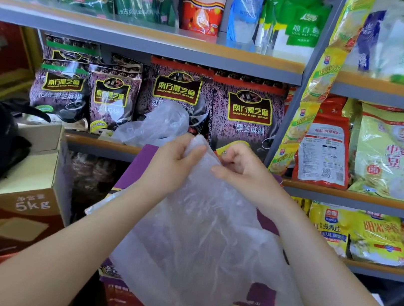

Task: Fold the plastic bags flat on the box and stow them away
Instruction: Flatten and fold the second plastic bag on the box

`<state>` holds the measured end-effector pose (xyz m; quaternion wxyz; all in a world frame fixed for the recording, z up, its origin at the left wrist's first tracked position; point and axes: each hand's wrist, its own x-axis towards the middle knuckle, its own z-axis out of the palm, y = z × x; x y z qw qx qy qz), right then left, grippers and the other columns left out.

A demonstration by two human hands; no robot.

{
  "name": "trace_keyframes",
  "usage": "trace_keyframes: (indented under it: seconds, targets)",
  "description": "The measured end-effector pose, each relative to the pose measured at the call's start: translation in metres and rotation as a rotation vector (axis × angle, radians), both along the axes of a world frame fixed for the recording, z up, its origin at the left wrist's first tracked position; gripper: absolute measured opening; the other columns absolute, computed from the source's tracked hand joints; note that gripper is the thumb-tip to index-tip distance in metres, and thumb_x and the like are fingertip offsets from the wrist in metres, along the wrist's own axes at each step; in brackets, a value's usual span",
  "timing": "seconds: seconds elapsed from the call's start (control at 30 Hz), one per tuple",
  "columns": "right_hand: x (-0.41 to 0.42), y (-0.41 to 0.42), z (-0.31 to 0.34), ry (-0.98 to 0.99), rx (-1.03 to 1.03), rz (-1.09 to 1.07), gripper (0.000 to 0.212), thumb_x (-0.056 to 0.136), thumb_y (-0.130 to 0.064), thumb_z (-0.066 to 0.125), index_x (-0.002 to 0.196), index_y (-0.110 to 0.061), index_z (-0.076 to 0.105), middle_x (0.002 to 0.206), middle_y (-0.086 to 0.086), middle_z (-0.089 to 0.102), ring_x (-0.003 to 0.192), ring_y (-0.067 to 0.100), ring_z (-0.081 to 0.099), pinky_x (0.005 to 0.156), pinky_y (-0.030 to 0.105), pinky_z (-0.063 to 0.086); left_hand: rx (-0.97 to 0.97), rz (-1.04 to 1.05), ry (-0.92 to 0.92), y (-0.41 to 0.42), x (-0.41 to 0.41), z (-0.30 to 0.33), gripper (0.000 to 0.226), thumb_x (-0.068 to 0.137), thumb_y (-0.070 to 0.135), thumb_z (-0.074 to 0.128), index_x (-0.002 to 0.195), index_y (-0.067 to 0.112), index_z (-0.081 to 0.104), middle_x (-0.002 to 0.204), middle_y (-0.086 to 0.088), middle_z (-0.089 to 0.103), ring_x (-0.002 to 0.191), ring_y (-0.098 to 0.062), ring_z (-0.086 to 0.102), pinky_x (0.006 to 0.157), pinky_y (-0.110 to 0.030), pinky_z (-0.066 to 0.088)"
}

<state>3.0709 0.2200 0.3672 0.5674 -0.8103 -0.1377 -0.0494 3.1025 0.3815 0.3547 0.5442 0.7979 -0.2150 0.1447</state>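
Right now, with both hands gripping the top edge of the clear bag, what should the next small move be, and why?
Probably lower the clear plastic bag onto the purple box and smooth it flat. The left hand and right hand pinch its upper edge in the air, so it hangs loose and wrinkled over the box, not yet folded. A second crumpled bag waits on the shelf behind.

Head view, looking down, close over hands (209, 164)

A purple box (138, 167) stands in the middle, with a clear bag (197, 244) draped over it. Far behind, a shelf (102, 143) carries sesame packets (245, 117) and a crumpled bag (158, 125).
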Motion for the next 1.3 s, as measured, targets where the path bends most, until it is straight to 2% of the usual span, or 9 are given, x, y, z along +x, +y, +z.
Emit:
trace_keyframes:
  seconds: [0.2, 0.3, 0.53, 0.6, 0.7, 0.8, 0.9, 1.03, 1.3]
  targets:
    - [-0.008, -0.004, -0.004, 0.181, -0.302, 0.147, 0.032, 0.075, -0.022, 0.075, 0.096, -0.025, 0.051, 0.09, -0.009, 0.052, 0.078, 0.002, 0.047, 0.068, 0.021, 0.04, -0.202, 0.048, 0.091, 0.01, 0.011, 0.002, 0.033, 0.093, 0.026, 0.05, 0.073, 0.003, 0.036, 0.061, -0.006, 0.028, 0.055, -0.014, 0.028, 0.05, -0.03, 0.023]
    - [-0.006, -0.012, -0.013, 0.238, -0.412, 0.143, 0.039, 0.069, -0.026, 0.073, 0.094, -0.039, 0.046, 0.109, 0.01, 0.056, 0.083, 0.018, 0.05, 0.071, 0.037, 0.043, -0.306, 0.07, 0.108, 0.018, 0.013, 0.005, 0.041, 0.089, 0.031, 0.05, 0.075, -0.005, 0.037, 0.068, -0.008, 0.034, 0.06, -0.019, 0.031, 0.055, -0.031, 0.025]
    - [-0.003, -0.044, -0.023, 0.091, -0.486, -0.107, 0.028, 0.088, -0.002, 0.051, 0.073, -0.025, 0.052, 0.087, -0.012, 0.059, 0.093, 0.008, 0.057, 0.09, 0.036, 0.046, -0.538, 0.188, 0.217, 0.039, 0.028, -0.01, 0.036, 0.086, 0.029, 0.055, 0.071, -0.004, 0.051, 0.07, -0.008, 0.038, 0.065, -0.021, 0.031, 0.06, -0.035, 0.027]
    - [-0.004, -0.047, -0.029, 0.1, -0.426, -0.152, 0.029, 0.089, 0.0, 0.048, 0.074, -0.025, 0.053, 0.086, -0.012, 0.061, 0.094, 0.006, 0.059, 0.091, 0.035, 0.046, -0.442, 0.273, 0.185, 0.038, 0.03, -0.011, 0.03, 0.087, 0.025, 0.053, 0.075, -0.002, 0.05, 0.064, -0.01, 0.035, 0.062, -0.019, 0.033, 0.061, -0.034, 0.029]
    - [-0.008, -0.045, -0.031, 0.067, -0.431, -0.113, 0.026, 0.09, -0.007, 0.048, 0.078, -0.03, 0.05, 0.076, -0.009, 0.063, 0.073, 0.018, 0.058, 0.072, 0.032, 0.042, 0.204, 0.541, -0.079, 0.037, 0.027, -0.018, 0.024, 0.087, 0.019, 0.053, 0.107, 0.007, 0.054, 0.089, -0.011, 0.058, 0.08, -0.03, 0.052, 0.072, -0.04, 0.042]
    - [-0.009, -0.043, -0.026, 0.039, -0.378, 0.003, 0.022, 0.088, -0.012, 0.054, 0.084, -0.031, 0.045, 0.061, -0.008, 0.058, 0.062, 0.013, 0.046, 0.062, 0.032, 0.034, 0.579, 0.249, -0.612, 0.012, 0.011, -0.028, 0.033, 0.085, 0.037, 0.047, 0.101, 0.01, 0.057, 0.109, -0.016, 0.059, 0.1, -0.033, 0.052, 0.08, -0.04, 0.042]
    - [-0.011, -0.039, -0.016, 0.011, -0.223, 0.052, 0.023, 0.085, -0.007, 0.061, 0.088, -0.026, 0.048, 0.068, -0.008, 0.058, 0.071, 0.009, 0.05, 0.069, 0.029, 0.037, 0.676, -0.154, -0.661, -0.02, -0.007, -0.023, 0.041, 0.087, 0.048, 0.042, 0.087, 0.01, 0.058, 0.094, -0.009, 0.064, 0.083, -0.029, 0.06, 0.07, -0.035, 0.047]
    - [-0.019, -0.051, -0.008, -0.042, -0.175, -0.006, 0.014, 0.085, -0.014, 0.065, 0.088, -0.026, 0.057, 0.076, -0.012, 0.061, 0.074, 0.004, 0.057, 0.074, 0.022, 0.043, 0.619, -0.152, -0.545, -0.031, -0.007, -0.022, 0.046, 0.082, 0.051, 0.038, 0.086, 0.009, 0.057, 0.082, -0.008, 0.062, 0.071, -0.029, 0.06, 0.053, -0.03, 0.044]
    - [-0.033, -0.114, -0.025, 0.48, -0.219, -0.07, 0.014, 0.09, -0.016, 0.06, 0.076, -0.012, 0.063, 0.075, -0.005, 0.064, 0.077, 0.013, 0.056, 0.069, 0.024, 0.041, 0.374, -0.147, -0.269, -0.007, 0.008, -0.034, 0.027, 0.08, 0.054, 0.059, 0.064, 0.038, 0.045, 0.055, 0.011, 0.047, 0.054, -0.003, 0.042, 0.053, -0.021, 0.033]
